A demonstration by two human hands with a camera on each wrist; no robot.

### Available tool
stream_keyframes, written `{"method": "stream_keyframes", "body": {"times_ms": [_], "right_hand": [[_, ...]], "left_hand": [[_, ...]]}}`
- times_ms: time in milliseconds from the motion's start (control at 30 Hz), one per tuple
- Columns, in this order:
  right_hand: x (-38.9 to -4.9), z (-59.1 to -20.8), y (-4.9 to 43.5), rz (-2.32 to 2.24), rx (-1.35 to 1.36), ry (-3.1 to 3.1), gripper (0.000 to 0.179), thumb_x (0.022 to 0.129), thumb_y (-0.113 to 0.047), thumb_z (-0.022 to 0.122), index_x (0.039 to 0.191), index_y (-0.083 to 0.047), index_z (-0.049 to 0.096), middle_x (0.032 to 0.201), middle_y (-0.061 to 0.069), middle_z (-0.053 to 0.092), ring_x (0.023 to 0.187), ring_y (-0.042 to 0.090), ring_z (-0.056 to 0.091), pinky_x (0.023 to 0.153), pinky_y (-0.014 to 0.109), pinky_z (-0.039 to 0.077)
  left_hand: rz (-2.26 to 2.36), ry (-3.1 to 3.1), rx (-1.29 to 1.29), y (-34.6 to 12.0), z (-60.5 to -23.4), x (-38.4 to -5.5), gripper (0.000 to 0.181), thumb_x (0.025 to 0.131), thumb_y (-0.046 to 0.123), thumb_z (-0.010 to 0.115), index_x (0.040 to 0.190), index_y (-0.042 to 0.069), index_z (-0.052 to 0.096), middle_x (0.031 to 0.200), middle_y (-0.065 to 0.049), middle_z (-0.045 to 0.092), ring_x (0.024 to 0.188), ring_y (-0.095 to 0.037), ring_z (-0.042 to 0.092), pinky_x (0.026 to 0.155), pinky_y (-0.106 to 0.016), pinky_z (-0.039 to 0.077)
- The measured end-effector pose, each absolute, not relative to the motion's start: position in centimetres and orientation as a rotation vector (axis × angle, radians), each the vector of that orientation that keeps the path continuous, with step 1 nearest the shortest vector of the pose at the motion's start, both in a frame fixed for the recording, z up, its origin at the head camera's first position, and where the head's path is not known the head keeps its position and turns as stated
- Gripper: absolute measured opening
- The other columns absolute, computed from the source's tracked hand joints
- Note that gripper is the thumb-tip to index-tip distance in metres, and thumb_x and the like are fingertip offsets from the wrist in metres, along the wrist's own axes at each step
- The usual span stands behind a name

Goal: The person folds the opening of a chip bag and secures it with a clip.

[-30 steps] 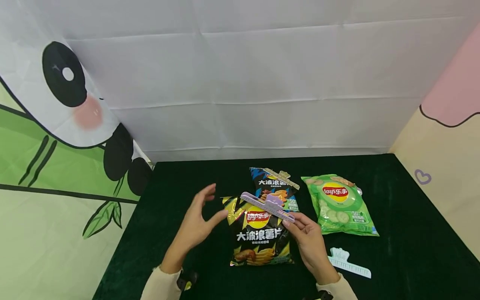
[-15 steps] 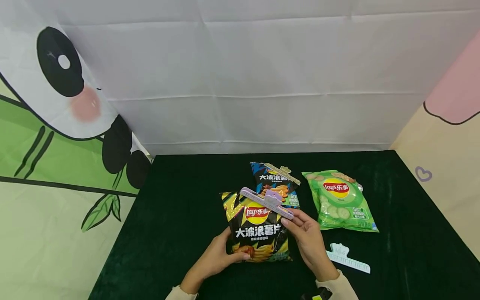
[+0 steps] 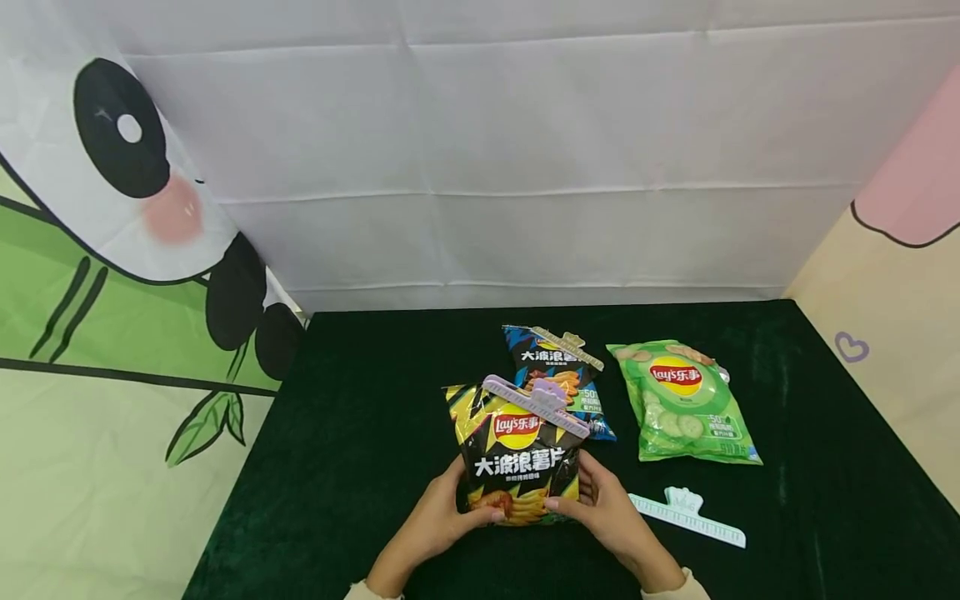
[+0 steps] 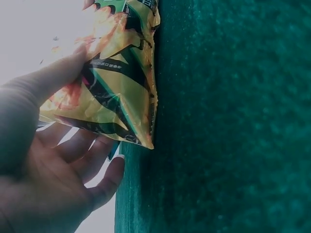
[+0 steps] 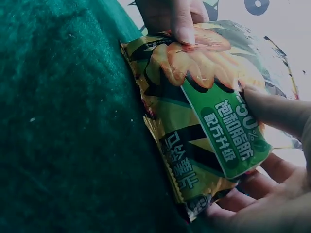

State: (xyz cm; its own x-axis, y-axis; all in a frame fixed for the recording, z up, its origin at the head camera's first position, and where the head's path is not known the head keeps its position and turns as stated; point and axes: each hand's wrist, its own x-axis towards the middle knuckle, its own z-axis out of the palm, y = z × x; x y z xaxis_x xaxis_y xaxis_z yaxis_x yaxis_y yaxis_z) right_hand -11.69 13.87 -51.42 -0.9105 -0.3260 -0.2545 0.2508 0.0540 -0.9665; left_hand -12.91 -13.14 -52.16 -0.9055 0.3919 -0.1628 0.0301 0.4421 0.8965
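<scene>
Both hands hold a black and yellow bag of potato chips (image 3: 517,467) by its lower sides, near the front middle of the table. A purple bag clip (image 3: 536,406) sits slantwise across its top. My left hand (image 3: 442,512) grips the lower left side, thumb on the front, fingers behind. On the lower right side my right hand (image 3: 600,508) does the same. In the left wrist view a bottom corner of the chip bag (image 4: 116,92) juts past the fingers. The right wrist view shows the right thumb pressing the chip bag (image 5: 204,107) beside its green label.
Behind it lies a blue chip bag (image 3: 551,367) with a gold-coloured clip (image 3: 567,347) across its top. A green chip bag (image 3: 682,404) is at the right. Nearer the front right lies a pale blue bag clip (image 3: 690,515) on the dark green cloth (image 3: 360,400).
My left hand has come in from beside the bag and taken its lower left side. The right hand has moved from the purple clip's end down to the lower right side.
</scene>
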Motion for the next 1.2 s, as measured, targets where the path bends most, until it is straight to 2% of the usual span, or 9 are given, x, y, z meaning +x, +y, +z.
{"method": "stream_keyframes", "body": {"times_ms": [200,400,533,733,833,933,1033,1200], "right_hand": [[-11.8,-51.2,13.3,-1.96,-0.024,1.973,0.075,0.091,-0.024,0.075,0.153,-0.011,0.036,0.146,0.02,0.056,0.129,0.031,0.061,0.104,0.04,0.053],[-12.2,-50.0,12.0,-2.047,-0.005,1.944,0.074,0.091,-0.02,0.075,0.153,-0.013,0.034,0.145,0.02,0.057,0.128,0.031,0.061,0.103,0.036,0.054],[-12.7,-49.1,11.0,-2.078,-0.044,1.932,0.078,0.089,-0.018,0.078,0.152,-0.016,0.033,0.149,0.019,0.053,0.134,0.034,0.057,0.106,0.036,0.053],[-13.8,-48.3,9.1,-2.109,-0.234,1.924,0.079,0.088,-0.011,0.077,0.153,-0.015,0.032,0.159,0.018,0.038,0.144,0.038,0.044,0.111,0.032,0.048],[-14.3,-48.2,8.0,-2.075,-0.302,1.986,0.077,0.09,-0.009,0.075,0.154,-0.014,0.033,0.162,0.015,0.034,0.144,0.038,0.044,0.114,0.037,0.045],[-14.9,-48.3,6.9,-2.032,-0.331,2.037,0.075,0.092,-0.009,0.072,0.155,-0.015,0.032,0.16,0.014,0.035,0.142,0.038,0.046,0.118,0.05,0.04],[-15.5,-48.6,5.8,-2.001,-0.374,2.063,0.076,0.094,-0.008,0.07,0.158,-0.016,0.029,0.161,0.014,0.035,0.145,0.038,0.042,0.12,0.057,0.033],[-16.6,-49.1,4.0,-2.038,-0.414,2.03,0.077,0.094,-0.005,0.069,0.158,-0.018,0.027,0.166,0.01,0.029,0.153,0.034,0.031,0.125,0.054,0.026]], "left_hand": [[1.505,2.38,0.31,-13.1,-51.8,-12.8,0.08,0.087,0.046,0.076,0.151,0.02,0.036,0.143,-0.008,0.057,0.128,-0.026,0.061,0.105,-0.05,0.051],[1.708,2.414,0.086,-13.3,-50.7,-12.7,0.067,0.087,0.04,0.078,0.143,0.026,0.046,0.135,-0.002,0.062,0.121,-0.022,0.064,0.106,-0.049,0.05],[1.856,2.434,-0.06,-13.6,-50.2,-12.7,0.057,0.091,0.037,0.075,0.141,0.026,0.048,0.132,-0.002,0.065,0.114,-0.017,0.065,0.1,-0.037,0.052],[1.959,2.492,-0.181,-14.8,-49.8,-13.0,0.052,0.099,0.032,0.065,0.145,0.02,0.043,0.133,-0.008,0.065,0.108,-0.007,0.064,0.09,-0.022,0.052],[1.99,2.493,-0.205,-15.4,-49.7,-13.3,0.051,0.101,0.033,0.062,0.146,0.02,0.042,0.133,-0.01,0.064,0.106,-0.006,0.063,0.087,-0.022,0.054],[1.965,2.511,-0.245,-16.3,-49.5,-13.8,0.052,0.101,0.038,0.06,0.147,0.022,0.041,0.135,-0.009,0.063,0.106,-0.005,0.062,0.089,-0.02,0.053],[1.915,2.53,-0.287,-17.4,-49.4,-14.5,0.053,0.102,0.042,0.058,0.148,0.022,0.04,0.138,-0.009,0.061,0.11,-0.007,0.059,0.092,-0.02,0.049],[1.856,2.532,-0.338,-19.3,-49.8,-16.0,0.058,0.101,0.049,0.054,0.15,0.022,0.037,0.141,-0.011,0.059,0.113,-0.013,0.057,0.093,-0.023,0.048]]}}
